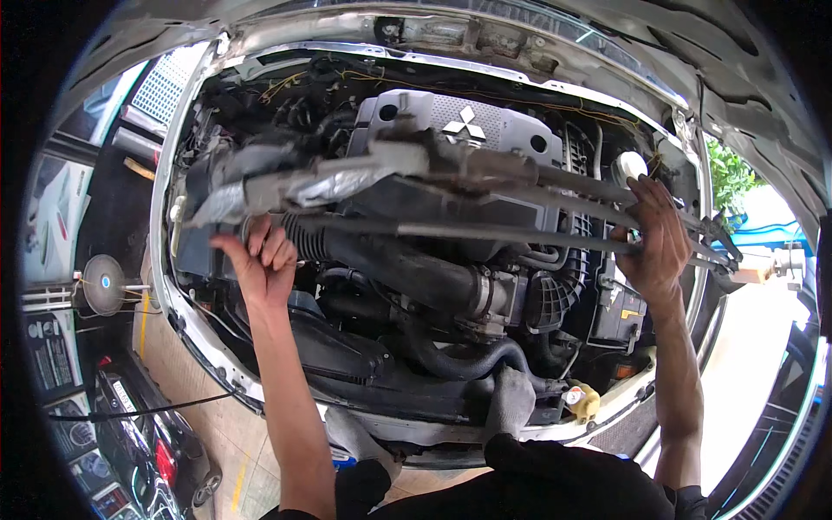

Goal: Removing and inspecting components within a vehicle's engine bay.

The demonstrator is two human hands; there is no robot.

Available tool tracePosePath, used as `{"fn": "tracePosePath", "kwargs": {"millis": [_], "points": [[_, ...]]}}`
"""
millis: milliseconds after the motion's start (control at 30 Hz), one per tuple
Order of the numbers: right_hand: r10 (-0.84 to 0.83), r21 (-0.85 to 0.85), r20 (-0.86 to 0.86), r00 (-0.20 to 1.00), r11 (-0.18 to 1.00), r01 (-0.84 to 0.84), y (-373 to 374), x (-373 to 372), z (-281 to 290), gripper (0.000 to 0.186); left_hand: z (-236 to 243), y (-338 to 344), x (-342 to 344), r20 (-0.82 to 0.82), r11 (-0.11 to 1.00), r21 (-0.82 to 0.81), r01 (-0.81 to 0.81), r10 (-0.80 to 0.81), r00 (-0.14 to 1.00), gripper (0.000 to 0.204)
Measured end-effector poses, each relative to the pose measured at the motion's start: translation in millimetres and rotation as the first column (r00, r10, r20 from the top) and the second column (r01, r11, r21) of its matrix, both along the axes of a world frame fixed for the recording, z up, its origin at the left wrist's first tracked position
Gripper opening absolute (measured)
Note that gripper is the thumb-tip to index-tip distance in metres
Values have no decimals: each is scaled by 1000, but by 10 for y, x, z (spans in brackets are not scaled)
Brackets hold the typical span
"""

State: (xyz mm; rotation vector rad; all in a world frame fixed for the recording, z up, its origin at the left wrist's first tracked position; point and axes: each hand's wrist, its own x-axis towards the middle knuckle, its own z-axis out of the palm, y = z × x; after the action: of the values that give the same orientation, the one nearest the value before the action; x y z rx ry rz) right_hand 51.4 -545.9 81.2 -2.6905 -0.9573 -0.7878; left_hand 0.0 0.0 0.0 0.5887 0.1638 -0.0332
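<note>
A long, dirty metal wiper linkage [451,169] with several rods lies across the view above the engine bay, smeared by motion. At the right, my right hand [654,234] is closed around its rods. Under the linkage's left end, my left hand [267,264] has its fingers curled and its thumb sticking out. Whether those fingers grip the linkage or only touch it is unclear. Below the linkage sit the silver engine cover [433,106], partly hidden, and a black ribbed air intake hose [381,264].
A raised hood [468,35] spans the top. The battery [620,312] and a yellowish reservoir [585,403] stand at the right front. Two grey fabric-covered shapes [513,400] sit by the front edge. At the left are a round fan-like object [104,283] and a dark car [147,425].
</note>
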Motion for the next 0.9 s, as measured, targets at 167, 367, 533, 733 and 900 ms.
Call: {"fn": "tracePosePath", "kwargs": {"millis": [167, 367, 533, 733, 900], "points": [[-41, -79, -37, 998, 996, 38, 254, -177, -40, 34, -125, -9, -336, 61, 962, -141, -234, 244, 968, 71], [71, -80, 226, 971, 995, -54, 385, -258, 35, 16, -487, 111, -410, 168, 973, -218, -71, 109, 980, 60], [79, -154, 293, 953, 988, -34, 360, -294, 123, 12, -677, 242, -576, 137, 996, -91, 19, -7, 990, 63], [105, -150, 345, 933, 987, -56, 413, -311, 251, 10, -936, 363, -833, -60, 969, 38, -243, 245, 968, 40], [141, -182, 336, 931, 980, -83, 426, -267, 297, 6, -1094, 421, -923, -64, 987, -21, -159, 158, 985, 35]]}}
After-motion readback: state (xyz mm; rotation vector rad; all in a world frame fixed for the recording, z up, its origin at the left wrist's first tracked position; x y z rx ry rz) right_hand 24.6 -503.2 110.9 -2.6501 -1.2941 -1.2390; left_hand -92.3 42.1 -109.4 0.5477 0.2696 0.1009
